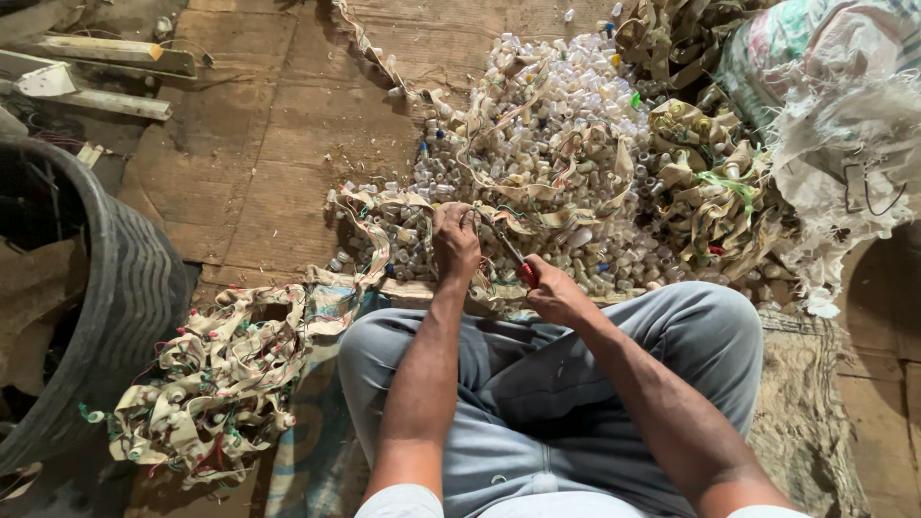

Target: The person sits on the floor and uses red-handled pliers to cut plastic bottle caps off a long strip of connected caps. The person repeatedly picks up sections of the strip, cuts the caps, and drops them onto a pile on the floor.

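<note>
**Two hands at a pile of small caps and strips, seated on the floor**

Hands: two, both the person's own. Left hand (pixel 455 240) is out over the near edge of the pile, fingers curled and pressed together, pinching a bit of strip or wire; too small to say which. Right hand (pixel 554 295) sits just above the knee, fingers wrapped tight round the red handle of a cutting tool (pixel 510 255). One tool only; its metal end points up-left toward the left hand and nearly meets it.

Counts:
- Heap of small white caps (pixel 547 125): one heap, pieces too many to count, a few blue, green and yellow ones mixed in. It lies straight ahead of the hands.
- Tangles of beige strip with caps and thin wires attached: one bundle (pixel 216 379) beside the left knee, one mound (pixel 705 187) right of the heap, loose lengths trailing across the heap itself.
- Woven sack (pixel 835 105): one, frayed white, at upper right, touching the mound.
- Dark ribbed tub (pixel 115 288): one, at the left edge.
- Wooden slats (pixel 96 58): about three, upper left.

Surface and room: worn brown board floor (pixel 249 163), dusty and stained. The person sits cross-legged in grey trousers (pixel 537 393) on a patterned mat (pixel 815 403) that shows on both sides of the legs. Light is dim at the left, brighter over the heap.
</note>
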